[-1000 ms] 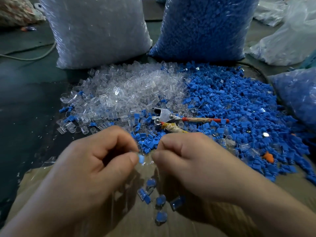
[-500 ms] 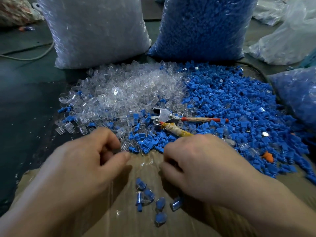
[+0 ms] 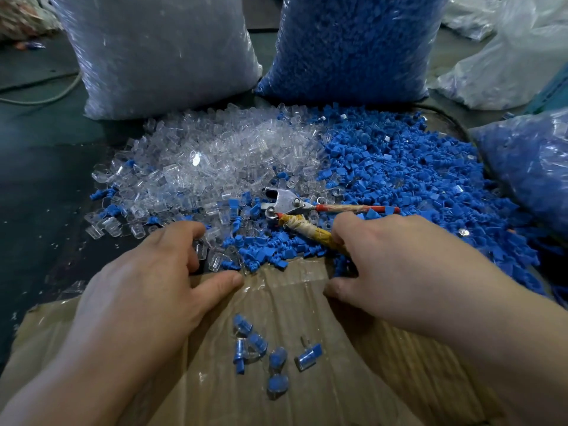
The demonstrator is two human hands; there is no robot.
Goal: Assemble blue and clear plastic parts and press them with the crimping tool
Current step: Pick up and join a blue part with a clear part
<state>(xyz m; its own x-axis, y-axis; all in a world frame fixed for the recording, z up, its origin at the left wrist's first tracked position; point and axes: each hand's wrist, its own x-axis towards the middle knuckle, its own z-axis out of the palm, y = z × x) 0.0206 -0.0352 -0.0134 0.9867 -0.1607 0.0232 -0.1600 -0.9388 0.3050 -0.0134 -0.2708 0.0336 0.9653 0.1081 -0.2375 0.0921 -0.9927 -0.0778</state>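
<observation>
- Left hand [image 3: 144, 290]: palm down at the near edge of the heap of small clear plastic caps [image 3: 215, 161]. The fingers are curled in among the caps and the thumb is stretched out over the brown taped cardboard sheet [image 3: 295, 290]. Cannot tell if anything is pinched.
- Right hand [image 3: 399, 272]: palm down at the near edge of the heap of small blue plastic plugs [image 3: 399, 167], fingers bent down into the plugs, thumb on the cardboard. Cannot tell what, if anything, it has hold of.
- Crimping tool with a silver metal head, one red handle and one yellow tape-wrapped handle [image 3: 285, 204]: lies on the parts where the clear and blue heaps meet, head pointing left. The end of the yellow handle runs under the right hand's index finger; a grip is not clear.
- Clear heap on the left, blue heap on the right, touching and mixed along the seam.
- Six or so joined blue-and-clear pieces [image 3: 264, 355]: loose on the cardboard between the two wrists, close together.
- Large plastic bag of clear caps [image 3: 159, 50] stands behind the clear heap, and a large plastic bag of blue plugs [image 3: 347, 44] stands behind the blue heap.
- Another bag with blue contents [image 3: 528, 161] is at the right edge.
- Dark floor [image 3: 37, 167] is to the left.
</observation>
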